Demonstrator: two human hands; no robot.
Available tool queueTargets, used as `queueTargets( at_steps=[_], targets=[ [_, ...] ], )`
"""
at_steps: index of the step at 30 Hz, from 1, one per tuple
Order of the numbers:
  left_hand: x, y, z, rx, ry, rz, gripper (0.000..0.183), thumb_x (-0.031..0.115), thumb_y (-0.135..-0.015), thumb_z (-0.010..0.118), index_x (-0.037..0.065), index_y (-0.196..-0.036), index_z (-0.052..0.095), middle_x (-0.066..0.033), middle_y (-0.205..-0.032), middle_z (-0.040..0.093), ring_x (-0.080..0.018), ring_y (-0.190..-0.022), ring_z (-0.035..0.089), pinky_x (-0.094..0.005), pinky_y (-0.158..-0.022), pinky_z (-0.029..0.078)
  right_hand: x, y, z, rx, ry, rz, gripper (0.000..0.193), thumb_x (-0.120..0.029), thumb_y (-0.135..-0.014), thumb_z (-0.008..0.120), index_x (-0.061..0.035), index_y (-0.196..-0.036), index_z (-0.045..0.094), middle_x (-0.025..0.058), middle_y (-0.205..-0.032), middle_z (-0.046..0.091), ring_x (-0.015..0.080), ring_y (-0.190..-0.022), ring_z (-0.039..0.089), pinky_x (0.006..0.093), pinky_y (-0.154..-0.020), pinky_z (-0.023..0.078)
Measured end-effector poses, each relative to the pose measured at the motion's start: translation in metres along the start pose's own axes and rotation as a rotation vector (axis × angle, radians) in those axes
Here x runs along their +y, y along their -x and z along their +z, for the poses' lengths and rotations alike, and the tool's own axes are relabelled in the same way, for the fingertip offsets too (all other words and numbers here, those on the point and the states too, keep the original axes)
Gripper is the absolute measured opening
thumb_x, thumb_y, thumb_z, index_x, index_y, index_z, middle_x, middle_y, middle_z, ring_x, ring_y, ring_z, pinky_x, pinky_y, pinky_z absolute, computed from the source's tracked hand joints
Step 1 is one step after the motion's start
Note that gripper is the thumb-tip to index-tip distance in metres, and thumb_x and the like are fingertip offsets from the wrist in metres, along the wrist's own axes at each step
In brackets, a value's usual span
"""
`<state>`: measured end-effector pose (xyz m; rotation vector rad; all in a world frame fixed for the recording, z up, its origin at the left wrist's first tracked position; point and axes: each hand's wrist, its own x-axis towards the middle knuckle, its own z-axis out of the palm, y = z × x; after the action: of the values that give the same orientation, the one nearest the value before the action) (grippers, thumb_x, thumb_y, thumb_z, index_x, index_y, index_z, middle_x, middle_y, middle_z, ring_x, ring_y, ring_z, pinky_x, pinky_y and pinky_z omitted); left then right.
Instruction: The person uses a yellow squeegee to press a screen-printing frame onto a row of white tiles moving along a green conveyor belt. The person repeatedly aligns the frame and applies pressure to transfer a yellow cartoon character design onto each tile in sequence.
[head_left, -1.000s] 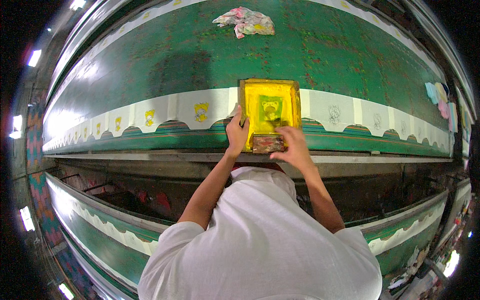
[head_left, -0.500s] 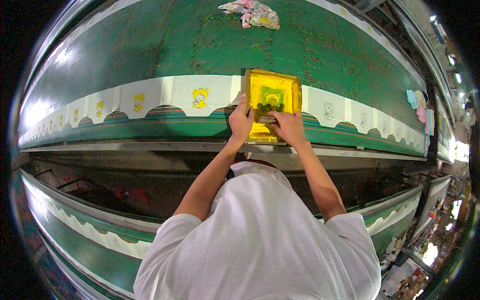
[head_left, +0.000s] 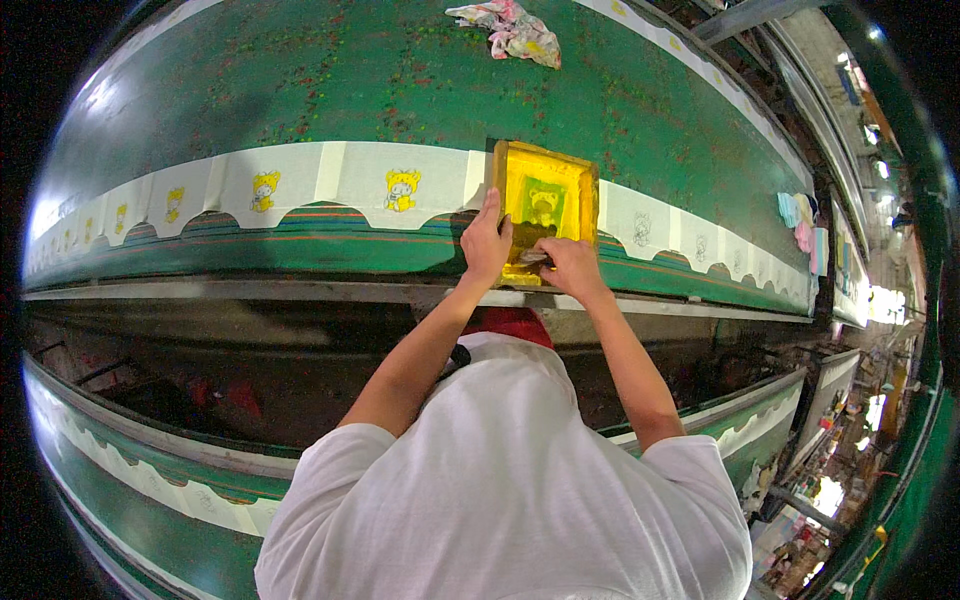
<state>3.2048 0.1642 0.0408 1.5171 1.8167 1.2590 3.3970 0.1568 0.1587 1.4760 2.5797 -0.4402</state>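
A yellow-stained screen-printing frame [head_left: 590,205] lies across the white scalloped cloth strip [head_left: 330,180] on the green table. Its mesh shows a small green bear-shaped stencil area [head_left: 543,200], with dark ink below it. My left hand [head_left: 485,245] grips the frame's left side, fingers stretched along the rim. Inside the frame's near end, my right hand [head_left: 573,268] is closed on a small squeegee [head_left: 534,257], mostly covered by the fingers. Left of the frame, the strip carries bear figures [head_left: 402,190] filled with yellow; on the right, figures [head_left: 641,229] show only dark outlines.
A stained, crumpled rag [head_left: 520,35] lies on the far part of the green table [head_left: 400,90]. Pastel cloths [head_left: 800,225] hang at the right end. The table's near metal rail [head_left: 250,291] runs below my wrists. Another green table [head_left: 150,475] with cloth strips stands lower down.
My right hand and the squeegee have moved toward the frame's near end. My left hand stays on the frame's left side. The whole view has shifted slightly.
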Motion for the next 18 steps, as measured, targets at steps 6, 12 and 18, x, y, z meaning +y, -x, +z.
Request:
queueTargets(
  at_steps=[6, 12, 18],
  targets=[
    [0.002, 0.001, -0.002, 0.000, -0.003, 0.008, 0.068, 0.017, -0.098, 0.077, 0.006, -0.162, 0.056, -0.0168, -0.158, 0.065, -0.0369, -0.126, 0.074, -0.0446, -0.099, 0.062, 0.011, -0.014, 0.004, 0.122, 0.037, 0.020, 0.052, -0.024, -0.084, 0.085, -0.0119, -0.133, 0.069, 0.0116, -0.122, 0.078, 0.0350, -0.113, 0.075, 0.0513, -0.095, 0.060],
    [0.004, 0.000, -0.005, -0.103, -0.031, -0.070, 0.069, 0.018, -0.099, 0.075, 0.006, -0.163, 0.055, -0.0165, -0.160, 0.062, -0.0356, -0.131, 0.071, -0.0445, -0.102, 0.061, 0.053, -0.083, -0.010, 0.209, 0.098, 0.092, 0.048, -0.027, -0.088, 0.084, -0.0111, -0.130, 0.068, 0.0109, -0.118, 0.077, 0.0356, -0.111, 0.073, 0.0506, -0.091, 0.060],
    [0.003, 0.000, -0.003, -0.049, 0.001, -0.019, 0.069, 0.020, -0.099, 0.074, 0.007, -0.164, 0.055, -0.0169, -0.160, 0.062, -0.0366, -0.132, 0.070, -0.0449, -0.104, 0.060, 0.083, -0.112, -0.009, 0.345, 0.111, -0.006, 0.047, -0.029, -0.091, 0.082, -0.0124, -0.131, 0.067, 0.0091, -0.120, 0.078, 0.0346, -0.115, 0.073, 0.0501, -0.093, 0.059]
  ],
)
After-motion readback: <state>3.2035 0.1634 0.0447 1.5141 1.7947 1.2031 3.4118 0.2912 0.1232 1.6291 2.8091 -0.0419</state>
